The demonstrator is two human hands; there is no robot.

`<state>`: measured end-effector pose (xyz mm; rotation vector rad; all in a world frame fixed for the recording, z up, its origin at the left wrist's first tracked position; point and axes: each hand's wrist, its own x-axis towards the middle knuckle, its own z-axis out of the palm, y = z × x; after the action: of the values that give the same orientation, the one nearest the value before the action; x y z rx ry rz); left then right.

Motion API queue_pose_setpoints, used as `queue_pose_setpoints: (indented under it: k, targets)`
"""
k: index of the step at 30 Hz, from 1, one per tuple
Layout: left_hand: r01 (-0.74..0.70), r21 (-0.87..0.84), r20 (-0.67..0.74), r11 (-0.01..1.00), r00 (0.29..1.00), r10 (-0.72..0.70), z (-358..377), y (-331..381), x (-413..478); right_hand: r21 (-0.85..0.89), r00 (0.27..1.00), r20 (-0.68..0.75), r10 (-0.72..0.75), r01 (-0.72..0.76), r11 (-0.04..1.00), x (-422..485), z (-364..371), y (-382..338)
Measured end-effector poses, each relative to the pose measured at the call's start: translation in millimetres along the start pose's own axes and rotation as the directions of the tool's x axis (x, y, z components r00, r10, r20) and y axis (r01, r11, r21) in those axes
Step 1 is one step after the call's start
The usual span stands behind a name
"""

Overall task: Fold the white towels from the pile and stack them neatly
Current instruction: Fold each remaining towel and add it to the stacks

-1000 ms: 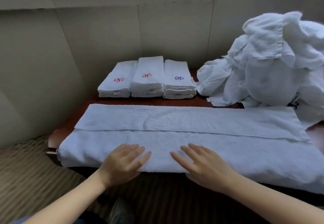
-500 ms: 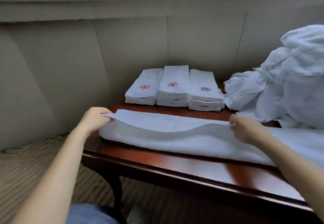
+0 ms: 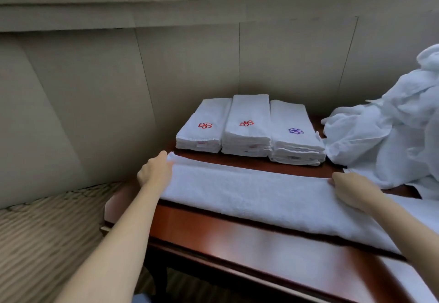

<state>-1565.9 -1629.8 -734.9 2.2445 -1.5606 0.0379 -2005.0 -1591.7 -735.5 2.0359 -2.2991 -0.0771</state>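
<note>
1. Head view: the towel (image 3: pixel 261 198) lies as a long folded band across the surface (image 3: pixel 213 231), near its front edge; the left hand (image 3: pixel 155 174) pinches its far left corner, and the right hand (image 3: pixel 349 188) grips its far edge.
2. Uneven pulls could skew the fold.
3. The loose pile (image 3: pixel 384 143) at the right edge touches the band and may snag.
4. The folded stacks (image 3: pixel 249 127) by the back edge could get nudged.

I have a single view, from the head camera, looking forward and down from close above the glossy reddish-brown wooden table (image 3: pixel 213 229). It faces the beige panelled wall (image 3: pixel 190 70), with the window sill at the top edge and wide-angle bending at the margins.
</note>
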Motion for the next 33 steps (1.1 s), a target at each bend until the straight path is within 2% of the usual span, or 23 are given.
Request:
queue_pose_setpoints:
  k: [4, 6, 8, 9, 11, 13, 15, 18, 22, 25, 27, 28, 30, 32, 33]
  targets:
    - [0.044, 0.181, 0.013, 0.982, 0.999, -0.047, 1.0, 19.6, -6.8, -0.046, 0.993, -0.077, 0.090, -0.093, 0.995, -0.4, 6.7, -10.0]
    - [-0.021, 0.297, -0.020, 0.955, 0.999, 0.029, 3.5, 37.0, -15.5, -0.057, 0.984, -0.135, 0.119, -0.128, 0.990, -2.5, 8.4, -11.4]
    - [-0.179, 0.333, 0.000, 0.926, 0.982, 0.190, 8.6, 61.4, -28.4, -0.013, 0.974, -0.171, 0.150, -0.154, 0.988, -5.9, 6.8, -8.9]
    - [-0.273, 0.316, 0.050, 0.909, 0.961, 0.271, 12.1, 76.5, -37.2, 0.024, 0.969, -0.177, 0.170, -0.169, 0.985, -8.6, 5.1, -6.0]
    - [-0.400, 0.157, 0.182, 0.903, 0.910, 0.372, 17.1, 109.7, -57.0, 0.087, 0.963, -0.174, 0.206, -0.193, 0.977, -15.8, 3.5, 0.6]
    - [-0.447, 0.003, 0.316, 0.895, 0.849, 0.423, 20.8, 142.6, -78.9, 0.139, 0.960, -0.144, 0.239, -0.219, 0.966, -25.9, 2.7, 9.2]
    - [-0.500, -0.037, 0.371, 0.865, 0.797, 0.477, 25.4, 170.6, -98.2, 0.177, 0.959, -0.131, 0.253, -0.228, 0.957, -38.2, 1.3, 18.1]
    - [-0.565, -0.082, 0.398, 0.821, 0.737, 0.547, 29.7, 209.9, -124.1, 0.125, 0.971, -0.110, 0.212, -0.198, 0.972, -59.5, -2.7, 35.9]
    - [-0.647, -0.157, 0.403, 0.746, 0.648, 0.646, 37.5, 250.8, -158.3, 0.112, 0.993, 0.023, 0.119, -0.121, 0.986, -86.4, -13.8, 60.7]
    - [-0.732, -0.160, 0.340, 0.662, 0.588, 0.734, 47.9, 262.4, -176.7, 0.178, 0.994, 0.109, 0.015, -0.034, 0.983, -105.3, -25.6, 79.4]
    - [-0.761, -0.185, 0.316, 0.621, 0.552, 0.771, 52.4, 264.0, -180.2, 0.294, 0.983, 0.184, -0.011, -0.044, 0.955, -118.7, -35.8, 96.6]
    - [-0.770, -0.194, 0.313, 0.608, 0.539, 0.782, 53.9, 263.8, -179.5, 0.351, 0.977, 0.213, 0.000, -0.076, 0.933, -125.4, -41.5, 105.8]
    - [-0.779, -0.202, 0.311, 0.594, 0.524, 0.793, 54.9, 262.5, -177.4, 0.354, 0.976, 0.203, 0.084, -0.153, 0.923, -135.3, -49.0, 129.3]
    - [-0.780, -0.210, 0.301, 0.589, 0.521, 0.798, 55.1, 261.4, -176.8, 0.292, 0.959, 0.093, 0.267, -0.282, 0.914, -142.2, -51.7, 155.6]
    - [-0.781, -0.213, 0.296, 0.587, 0.521, 0.801, 55.2, 261.0, -177.4, 0.295, 0.926, 0.026, 0.377, -0.368, 0.882, -144.5, -51.0, 168.0]
